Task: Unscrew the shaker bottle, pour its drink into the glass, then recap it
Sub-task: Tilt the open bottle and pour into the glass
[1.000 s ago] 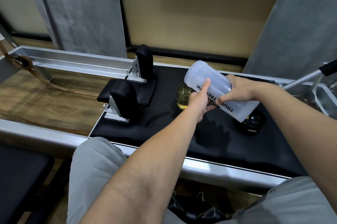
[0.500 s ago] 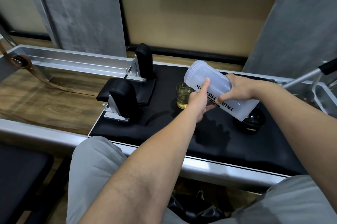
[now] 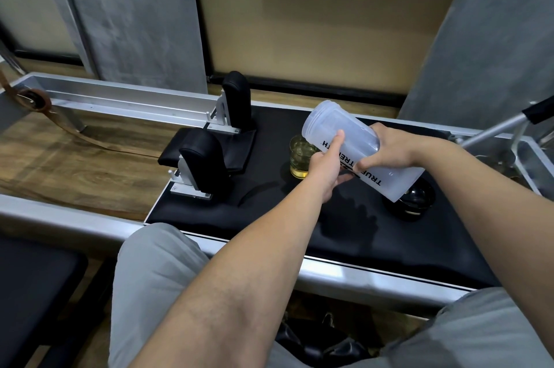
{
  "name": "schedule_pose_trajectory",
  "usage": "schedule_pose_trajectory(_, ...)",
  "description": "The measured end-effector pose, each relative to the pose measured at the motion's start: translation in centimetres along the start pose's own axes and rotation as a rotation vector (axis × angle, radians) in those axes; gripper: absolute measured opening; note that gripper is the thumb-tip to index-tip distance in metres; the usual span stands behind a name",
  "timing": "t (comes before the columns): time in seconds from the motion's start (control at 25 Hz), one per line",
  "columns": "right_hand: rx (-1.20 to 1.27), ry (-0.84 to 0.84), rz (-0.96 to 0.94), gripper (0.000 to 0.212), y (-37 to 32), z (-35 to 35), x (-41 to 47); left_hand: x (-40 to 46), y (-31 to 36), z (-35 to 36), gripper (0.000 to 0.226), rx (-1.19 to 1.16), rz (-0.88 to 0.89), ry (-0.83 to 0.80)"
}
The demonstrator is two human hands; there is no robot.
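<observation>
The translucent shaker bottle, uncapped and with black lettering, is tilted with its open mouth up and to the left, above the glass. It looks empty. My left hand grips its near side, thumb up along the wall. My right hand holds it from the far side. The short glass stands on the black padded carriage and holds yellow drink. The black cap lies on the pad at the right, partly hidden behind the bottle's base.
Two black shoulder rests on metal brackets stand left of the glass. Silver rails frame the machine over a wood floor. A metal bar with a black grip angles in at the right. My grey-trousered knees are below.
None beyond a slight camera shift; bottle and both hands hold the same pose.
</observation>
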State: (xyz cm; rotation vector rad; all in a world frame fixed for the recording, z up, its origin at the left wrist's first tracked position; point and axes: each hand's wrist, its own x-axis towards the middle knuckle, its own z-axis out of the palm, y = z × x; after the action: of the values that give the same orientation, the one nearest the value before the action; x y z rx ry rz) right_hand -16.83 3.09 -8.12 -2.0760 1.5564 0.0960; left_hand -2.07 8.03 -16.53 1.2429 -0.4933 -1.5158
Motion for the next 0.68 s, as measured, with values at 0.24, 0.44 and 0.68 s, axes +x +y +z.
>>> schedule_pose_trajectory(0.24,0.122,0.037,-0.016,0.104,0.9,1.9,-0.2,-0.4,0.3,-0.7,0.058,0.068,0.013,-0.003)
schedule_pose_trajectory(0.44,0.249,0.089,-0.061,0.115,1.9,3.7,0.0,-1.0,0.7,-1.1,0.048,0.077,0.058,-0.010)
schedule_pose_trajectory(0.68,0.347,0.176,-0.095,0.104,2.4,4.2,0.5,-1.4,2.0,-0.6,0.043,0.213,0.231,0.018)
